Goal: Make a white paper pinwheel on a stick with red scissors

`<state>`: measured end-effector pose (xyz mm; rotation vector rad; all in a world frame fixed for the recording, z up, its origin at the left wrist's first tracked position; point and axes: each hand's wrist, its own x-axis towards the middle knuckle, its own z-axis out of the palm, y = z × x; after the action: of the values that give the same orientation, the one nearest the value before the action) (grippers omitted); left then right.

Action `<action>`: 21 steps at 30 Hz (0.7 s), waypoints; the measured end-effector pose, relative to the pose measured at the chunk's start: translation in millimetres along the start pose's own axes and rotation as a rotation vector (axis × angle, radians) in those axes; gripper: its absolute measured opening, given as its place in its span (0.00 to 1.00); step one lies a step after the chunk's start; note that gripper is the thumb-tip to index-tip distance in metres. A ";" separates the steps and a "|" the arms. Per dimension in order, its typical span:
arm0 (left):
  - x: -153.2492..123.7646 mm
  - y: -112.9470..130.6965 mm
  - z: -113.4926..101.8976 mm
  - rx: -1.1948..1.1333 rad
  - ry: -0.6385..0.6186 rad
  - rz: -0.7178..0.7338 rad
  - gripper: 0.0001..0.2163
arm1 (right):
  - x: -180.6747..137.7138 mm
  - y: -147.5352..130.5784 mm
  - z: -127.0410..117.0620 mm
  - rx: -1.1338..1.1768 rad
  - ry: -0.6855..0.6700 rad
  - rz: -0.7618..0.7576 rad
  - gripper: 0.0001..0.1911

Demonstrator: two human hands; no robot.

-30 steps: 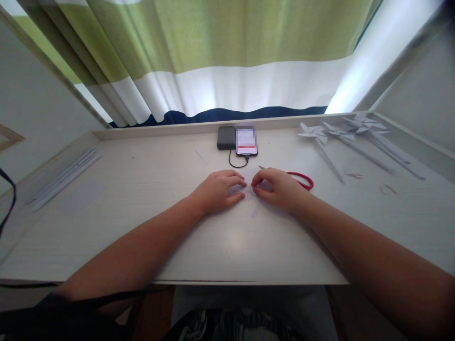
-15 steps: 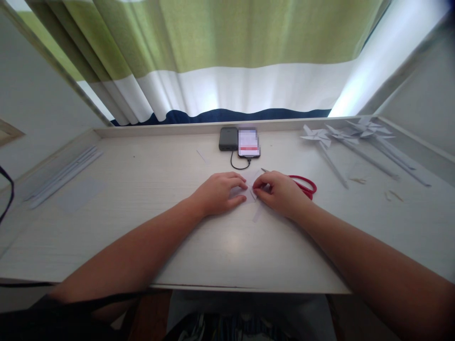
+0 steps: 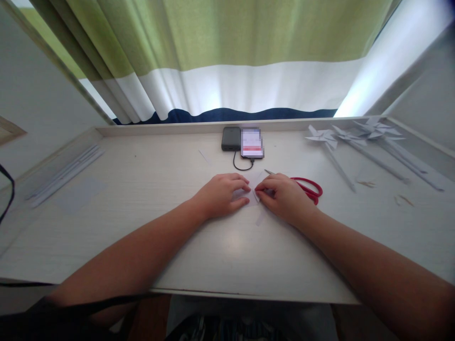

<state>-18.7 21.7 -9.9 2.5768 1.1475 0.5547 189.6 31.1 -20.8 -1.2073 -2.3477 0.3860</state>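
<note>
We have the white paper [image 3: 251, 198] on the table [image 3: 227, 265], between our left grip [image 3: 224, 195] and our right grip [image 3: 287, 195]. The thumb and forefinger of the right grip are together, pinched on a small folded edge of it. The left grip has its thumb and fingers apart, the tips on or just beside the paper; we cannot tell which. Just nearer to us than the right grip's fingertips we see 1 narrow strip [image 3: 262, 218]. The scissors [image 3: 310, 192] lie partly hidden by the right grip, their red handles past its outer side and the blade tip beyond its fingers. Farther off, beyond both grips, a power bank [image 3: 231, 139] and a phone [image 3: 252, 143] lie side by side. Well to the right of the right grip are paper pinwheels [image 3: 323, 137] and small wooden bits [image 3: 366, 183]; well to the left of the left grip, paper rods [image 3: 67, 175] and a flat sheet [image 3: 80, 195].
</note>
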 end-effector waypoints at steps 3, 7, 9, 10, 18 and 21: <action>-0.3 0.3 0.0 0.001 0.004 -0.003 0.10 | -0.4 0.3 -0.3 -0.005 0.006 -0.020 0.07; -0.3 -0.3 0.3 0.008 -0.003 0.001 0.10 | -2.2 1.5 -3.8 0.006 -0.016 -0.072 0.08; -0.3 -1.0 0.2 0.009 -0.006 0.003 0.10 | -3.2 2.8 -6.2 0.011 -0.049 -0.086 0.10; -0.3 -1.3 0.2 0.010 -0.007 0.002 0.10 | -3.6 3.6 -7.1 0.008 -0.064 -0.086 0.10; 0.2 -0.4 -0.3 0.007 -0.011 -0.004 0.11 | -2.6 5.4 -6.9 -0.028 -0.084 -0.086 0.11; 0.2 0.2 0.0 0.007 -0.011 -0.005 0.11 | -2.5 3.3 -8.0 -0.031 -0.090 -0.096 0.11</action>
<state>-18.4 21.8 -9.8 2.5792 1.1546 0.5360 197.4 31.2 -16.2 -1.1076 -2.4861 0.3806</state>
